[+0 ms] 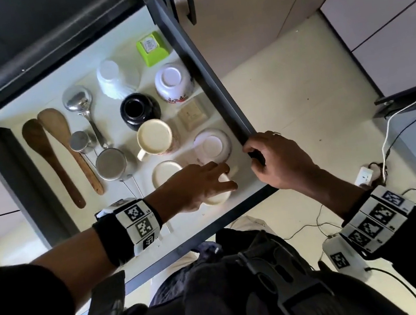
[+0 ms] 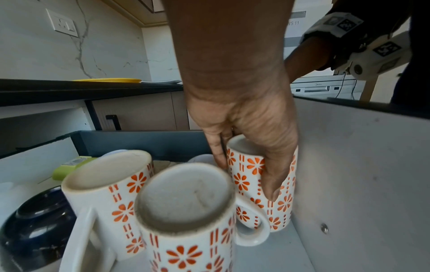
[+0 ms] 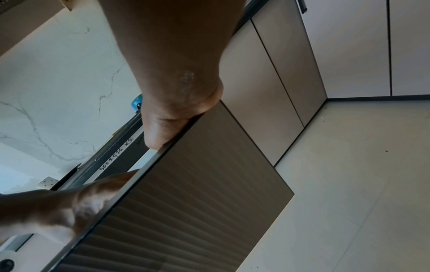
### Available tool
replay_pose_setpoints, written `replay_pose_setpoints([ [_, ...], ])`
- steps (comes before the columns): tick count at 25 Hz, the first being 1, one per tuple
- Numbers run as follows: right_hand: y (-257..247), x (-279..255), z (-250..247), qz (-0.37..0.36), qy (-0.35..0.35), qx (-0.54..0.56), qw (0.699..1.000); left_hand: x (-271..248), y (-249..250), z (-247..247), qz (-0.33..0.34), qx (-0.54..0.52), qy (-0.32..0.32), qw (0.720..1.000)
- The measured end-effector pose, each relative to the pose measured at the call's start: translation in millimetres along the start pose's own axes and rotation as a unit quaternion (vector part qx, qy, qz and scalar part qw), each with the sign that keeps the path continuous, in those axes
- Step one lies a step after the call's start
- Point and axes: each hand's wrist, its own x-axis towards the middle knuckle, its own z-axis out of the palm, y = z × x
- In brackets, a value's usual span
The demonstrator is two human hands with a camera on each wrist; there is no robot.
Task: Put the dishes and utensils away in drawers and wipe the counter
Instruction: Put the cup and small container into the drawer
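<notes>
The drawer (image 1: 206, 72) is pulled out and holds cups, bowls and utensils. My left hand (image 1: 228, 177) grips an upside-down white mug with orange flowers (image 1: 219, 199) in the drawer's front right corner. In the left wrist view the thumb and fingers of that hand (image 2: 246, 176) curl round the mug (image 2: 279, 202), which stands on the drawer floor. Two matching mugs (image 2: 104, 193) (image 2: 186, 211) stand upside down beside it. My right hand (image 1: 257, 155) grips the top edge of the drawer at its front right corner. The right wrist view shows this hand (image 3: 172, 125) on the drawer front (image 3: 197, 193).
Two wooden spatulas (image 1: 49, 158), a steel ladle (image 1: 78, 98) and steel cups (image 1: 111, 164) lie on the drawer's left side. A black bowl (image 1: 137, 109), white bowls (image 1: 173, 82) and a green container (image 1: 152, 47) fill the back. Cables and a power strip (image 1: 364, 175) lie on the floor at right.
</notes>
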Motion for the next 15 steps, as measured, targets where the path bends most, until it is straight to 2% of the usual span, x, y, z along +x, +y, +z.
replay_pose_setpoints([
  [2,0,0,2,-0.001,-0.005,-0.013,1.0,-1,1,6,-0.014,-0.014,-0.012,1.0],
  [7,-1,2,2,-0.004,-0.006,-0.021,1.0,-5,6,10,-0.01,-0.001,0.004,1.0],
  [11,-2,4,0,-0.002,-0.011,-0.022,1.0,-8,10,16,-0.054,0.016,0.027,0.998],
  [15,-9,7,3,-0.022,0.019,-0.028,0.999,-23,18,10,-0.105,0.015,0.028,0.994],
])
